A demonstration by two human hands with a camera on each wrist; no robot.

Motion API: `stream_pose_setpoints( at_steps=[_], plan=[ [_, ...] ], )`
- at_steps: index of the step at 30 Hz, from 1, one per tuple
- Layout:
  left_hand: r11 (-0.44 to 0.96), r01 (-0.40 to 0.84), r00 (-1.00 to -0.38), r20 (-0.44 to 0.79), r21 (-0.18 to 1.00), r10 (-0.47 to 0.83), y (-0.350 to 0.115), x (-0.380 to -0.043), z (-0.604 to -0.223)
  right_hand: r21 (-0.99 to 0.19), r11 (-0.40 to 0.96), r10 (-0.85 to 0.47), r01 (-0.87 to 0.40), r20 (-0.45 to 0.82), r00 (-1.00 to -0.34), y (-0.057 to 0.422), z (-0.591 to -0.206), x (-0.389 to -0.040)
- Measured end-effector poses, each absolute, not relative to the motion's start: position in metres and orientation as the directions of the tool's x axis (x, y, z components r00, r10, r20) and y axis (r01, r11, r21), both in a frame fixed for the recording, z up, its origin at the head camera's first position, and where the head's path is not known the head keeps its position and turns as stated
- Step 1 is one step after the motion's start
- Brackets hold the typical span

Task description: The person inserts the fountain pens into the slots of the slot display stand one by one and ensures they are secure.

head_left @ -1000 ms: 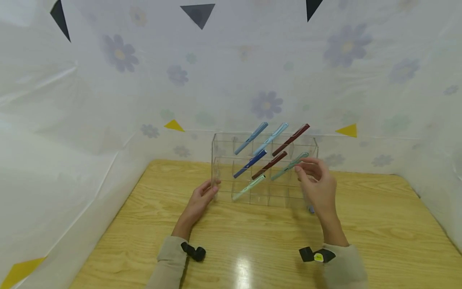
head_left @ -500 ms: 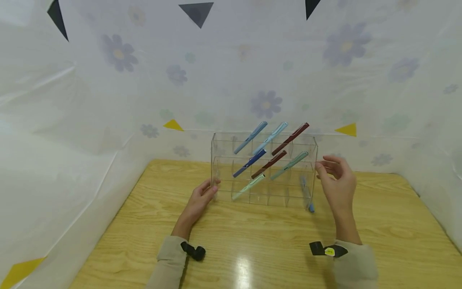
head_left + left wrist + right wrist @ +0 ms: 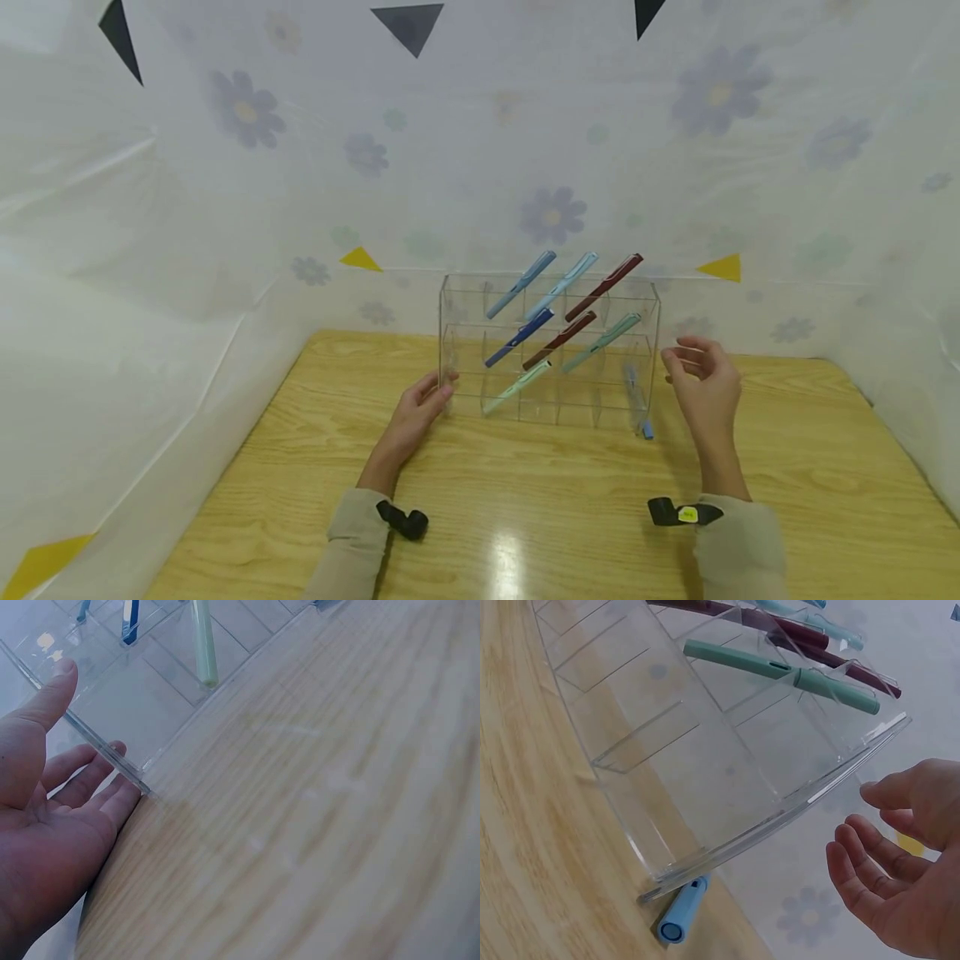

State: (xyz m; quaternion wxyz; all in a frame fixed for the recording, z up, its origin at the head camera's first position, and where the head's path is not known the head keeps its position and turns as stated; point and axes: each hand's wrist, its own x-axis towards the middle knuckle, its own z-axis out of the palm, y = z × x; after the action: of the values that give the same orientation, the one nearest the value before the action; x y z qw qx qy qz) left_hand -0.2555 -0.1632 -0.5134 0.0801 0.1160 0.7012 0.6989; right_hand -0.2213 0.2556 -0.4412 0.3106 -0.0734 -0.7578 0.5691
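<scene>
A clear acrylic pen stand (image 3: pixel 577 417) with tiered compartments stands on the table. My left hand (image 3: pixel 411 421) holds its left end; in the left wrist view the thumb lies on one side of the panel edge and the fingers reach past the other. Just off the right end, my right hand (image 3: pixel 705 383) hangs with loosely curled fingers and nothing in them. Nearest to it leans a green pen (image 3: pixel 780 671) in the middle tier, beside a dark red pen (image 3: pixel 560 342) and a dark blue pen (image 3: pixel 519 338). A pale green pen (image 3: pixel 203 645) leans in the lowest tier.
The top tier holds a steel-blue pen (image 3: pixel 521 285), a light blue pen (image 3: pixel 562 287) and a dark red pen (image 3: pixel 604 288). One blue pen (image 3: pixel 681 913) lies on the wooden table (image 3: pixel 525 500) at the stand's right end. A flowered sheet (image 3: pixel 480 167) hangs behind.
My right hand has come away from the green pen, out to the right past the stand's end, and dropped slightly. The green pen stays in the middle tier. My left hand has not moved.
</scene>
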Motion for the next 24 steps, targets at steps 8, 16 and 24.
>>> stream_pose_setpoints(
  at_steps=[8, 16, 24],
  plan=[
    [0.002, 0.045, -0.961, 0.042, 0.999, 0.273, -0.163, -0.255, -0.513, -0.927, 0.358, 0.430, -0.113, 0.271, -0.861, 0.263, -0.464, -0.226],
    [-0.002, 0.057, -0.959, 0.055, 0.998, 0.278, -0.163, -0.256, -0.514, -0.906, 0.422, 0.349, -0.016, 0.179, -0.920, 0.266, -0.479, -0.226],
    [0.001, 0.064, -0.957, 0.061, 0.998, 0.284, -0.164, -0.257, -0.515, -0.889, 0.456, 0.272, 0.053, 0.082, -0.959, 0.268, -0.494, -0.228]
  ],
)
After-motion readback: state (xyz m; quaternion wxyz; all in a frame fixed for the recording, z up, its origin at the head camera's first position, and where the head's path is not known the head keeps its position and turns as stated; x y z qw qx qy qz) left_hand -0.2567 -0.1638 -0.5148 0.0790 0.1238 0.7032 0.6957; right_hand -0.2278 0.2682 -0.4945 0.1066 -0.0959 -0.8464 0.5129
